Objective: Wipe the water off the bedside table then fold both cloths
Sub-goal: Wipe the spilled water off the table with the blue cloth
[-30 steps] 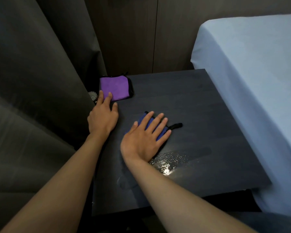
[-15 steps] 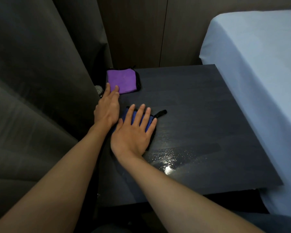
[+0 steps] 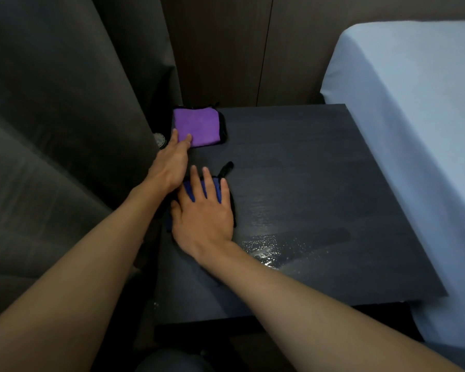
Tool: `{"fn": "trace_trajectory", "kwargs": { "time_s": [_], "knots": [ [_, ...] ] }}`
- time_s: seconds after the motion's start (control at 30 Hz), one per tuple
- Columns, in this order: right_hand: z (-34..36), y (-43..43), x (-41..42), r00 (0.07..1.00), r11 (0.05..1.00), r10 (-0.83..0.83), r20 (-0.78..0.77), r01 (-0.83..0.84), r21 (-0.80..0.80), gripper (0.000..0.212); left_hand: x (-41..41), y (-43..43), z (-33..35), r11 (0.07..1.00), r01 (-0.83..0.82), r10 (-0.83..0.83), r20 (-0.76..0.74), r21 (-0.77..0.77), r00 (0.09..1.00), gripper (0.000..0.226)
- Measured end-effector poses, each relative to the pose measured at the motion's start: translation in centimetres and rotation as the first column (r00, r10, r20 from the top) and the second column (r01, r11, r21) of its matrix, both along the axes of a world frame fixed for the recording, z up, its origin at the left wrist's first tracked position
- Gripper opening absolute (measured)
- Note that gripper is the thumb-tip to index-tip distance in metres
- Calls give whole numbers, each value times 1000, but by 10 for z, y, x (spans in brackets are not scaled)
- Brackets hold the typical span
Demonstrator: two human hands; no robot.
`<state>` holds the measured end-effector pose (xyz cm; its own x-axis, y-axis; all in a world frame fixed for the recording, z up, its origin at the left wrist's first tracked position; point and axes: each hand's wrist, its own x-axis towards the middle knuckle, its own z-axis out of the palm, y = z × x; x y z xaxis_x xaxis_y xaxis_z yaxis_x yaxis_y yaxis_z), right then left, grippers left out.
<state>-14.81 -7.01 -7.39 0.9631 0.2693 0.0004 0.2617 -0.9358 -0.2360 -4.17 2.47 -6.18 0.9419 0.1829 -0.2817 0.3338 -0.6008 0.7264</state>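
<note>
Dark bedside table point(image 3: 320, 170): flat right hand point(image 3: 204, 213) covers blue cloth point(image 3: 214, 189); outstretched left hand point(image 3: 169, 165) apparently touches purple cloth point(image 3: 199, 124).

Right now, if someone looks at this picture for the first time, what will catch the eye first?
The bright purple cloth, folded at the far left corner of the dark bedside table, stands out most, with the left hand touching its near edge with the fingertips. Nearer, the right hand lies flat on a blue cloth, and near its wrist a patch of water shines on the tabletop.
</note>
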Motion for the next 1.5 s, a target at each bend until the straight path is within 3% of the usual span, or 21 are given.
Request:
{"fn": "trace_trajectory", "kwargs": {
  "time_s": [0.1, 0.2, 0.33, 0.77, 1.1, 1.5],
  "knots": [
    [0, -4, -2, 995, 995, 101, 11, -101, 8, 56, 0, -2, 6, 1000, -13, 13, -24, -2, 1000, 64],
    [2, -12, -5, 976, 976, 216, 22, -216, 29, 51, -3, -5, 8, 980, 135, -137, 0, 145, 991, 54],
    [3, -22, -8, 930, 931, 364, 40, -364, -5, 51, -5, -5, 9, 950, 198, -196, -34, 242, 980, 60],
    [8, -72, -14, 697, 694, 717, 32, -707, -137, 52, -7, -14, -1, 936, 161, -171, 6, 313, 985, 63],
    [15, -129, -11, 568, 559, 823, -13, -813, -162, 51, -9, -12, -7, 915, 144, -177, 57, 376, 983, 61],
    [19, -202, -5, 606, 576, 790, -94, -787, -222, 51, -15, -17, -9, 886, 83, -150, 111, 455, 982, 59]
  ]
}}
